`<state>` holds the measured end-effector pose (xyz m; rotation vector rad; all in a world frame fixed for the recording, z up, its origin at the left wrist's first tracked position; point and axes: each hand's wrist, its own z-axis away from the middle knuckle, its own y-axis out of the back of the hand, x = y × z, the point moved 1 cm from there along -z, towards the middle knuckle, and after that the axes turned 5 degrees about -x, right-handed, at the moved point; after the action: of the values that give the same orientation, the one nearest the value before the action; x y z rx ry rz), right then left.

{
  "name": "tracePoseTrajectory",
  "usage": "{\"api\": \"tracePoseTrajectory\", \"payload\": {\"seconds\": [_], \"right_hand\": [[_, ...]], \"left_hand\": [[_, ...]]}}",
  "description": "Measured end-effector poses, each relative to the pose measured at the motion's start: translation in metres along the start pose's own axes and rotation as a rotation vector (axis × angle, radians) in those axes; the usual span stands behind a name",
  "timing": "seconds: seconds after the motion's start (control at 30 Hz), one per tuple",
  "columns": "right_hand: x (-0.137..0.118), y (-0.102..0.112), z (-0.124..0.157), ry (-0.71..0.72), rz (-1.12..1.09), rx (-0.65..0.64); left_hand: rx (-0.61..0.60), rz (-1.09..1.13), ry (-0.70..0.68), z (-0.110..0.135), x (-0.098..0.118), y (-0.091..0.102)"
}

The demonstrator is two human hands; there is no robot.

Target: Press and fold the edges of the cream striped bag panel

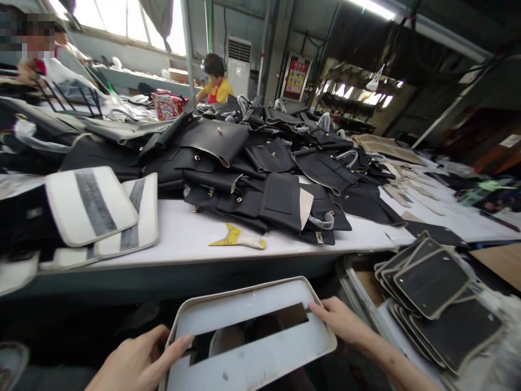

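Note:
I hold a white rounded panel with a long rectangular slot point(252, 309) below the table's front edge, tilted toward me. My left hand point(142, 361) grips its left edge, thumb lying on top near the slot's end. My right hand point(340, 320) grips the right edge, fingers curled at the slot's other end. Through the slot something dark and a pale shape show. On the table ahead lies a yellow and white scraper tool point(238, 238).
A big heap of black leather bag parts point(260, 168) covers the white table point(183, 233). White panels with grey stripes point(97, 209) are stacked at left. Black rounded panels point(431, 282) are stacked at right. A person in yellow point(215, 81) and another person's sleeve point(61, 70) are far behind.

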<state>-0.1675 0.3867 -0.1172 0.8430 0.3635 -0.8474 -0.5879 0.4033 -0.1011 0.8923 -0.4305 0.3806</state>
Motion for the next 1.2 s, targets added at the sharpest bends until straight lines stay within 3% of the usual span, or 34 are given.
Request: {"api": "tracePoseTrajectory", "payload": {"seconds": [0.1, 0.2, 0.4, 0.6, 0.87, 1.03, 1.2], "right_hand": [[0.001, 0.001, -0.009, 0.155, 0.128, 0.112], [0.006, -0.004, -0.006, 0.251, 0.187, 0.194], [0.014, -0.017, 0.002, 0.352, 0.239, 0.345], [0.020, -0.021, 0.001, 0.405, 0.250, 0.417], [0.030, -0.031, 0.006, 0.401, 0.223, 0.487], [0.023, -0.026, 0.014, 0.270, 0.174, 0.390], [0.013, -0.021, 0.025, 0.105, 0.173, 0.261]], "left_hand": [[0.072, -0.006, -0.050, -0.007, 0.010, 0.004], [0.146, 0.031, -0.063, -0.010, 0.006, -0.002], [0.175, 0.110, -0.050, -0.009, -0.014, -0.024], [0.186, 0.083, -0.055, -0.008, -0.007, -0.023], [0.200, 0.144, -0.067, -0.004, -0.004, -0.020], [0.090, 0.129, -0.039, 0.015, 0.003, -0.015], [0.109, 0.086, 0.123, 0.037, 0.001, -0.029]]}}
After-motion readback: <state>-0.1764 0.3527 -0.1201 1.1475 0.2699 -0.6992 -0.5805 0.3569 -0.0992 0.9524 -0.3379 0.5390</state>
